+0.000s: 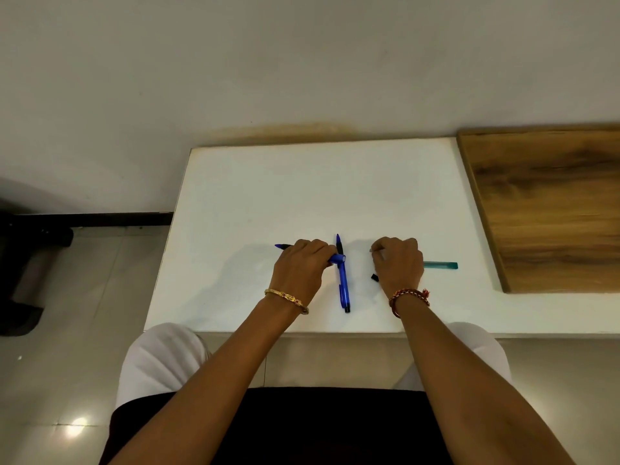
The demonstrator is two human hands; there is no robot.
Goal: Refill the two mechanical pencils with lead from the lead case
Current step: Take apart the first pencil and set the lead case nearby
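My left hand grips a blue mechanical pencil level above the white table. Its dark tip points left and its rear end points right. A second blue pencil lies on the table between my hands, tip pointing away from me. The fingers of my right hand are pinched on a thin pale piece, seemingly a lead. From under that hand the teal lead case sticks out to the right on the table; whether the hand touches it is hidden. A small black cap lies by my right palm.
A wooden board covers the table's right side, close to the lead case's end. A wall runs along the table's far edge. To the left the table ends above a tiled floor with dark furniture. My lap is at the near edge.
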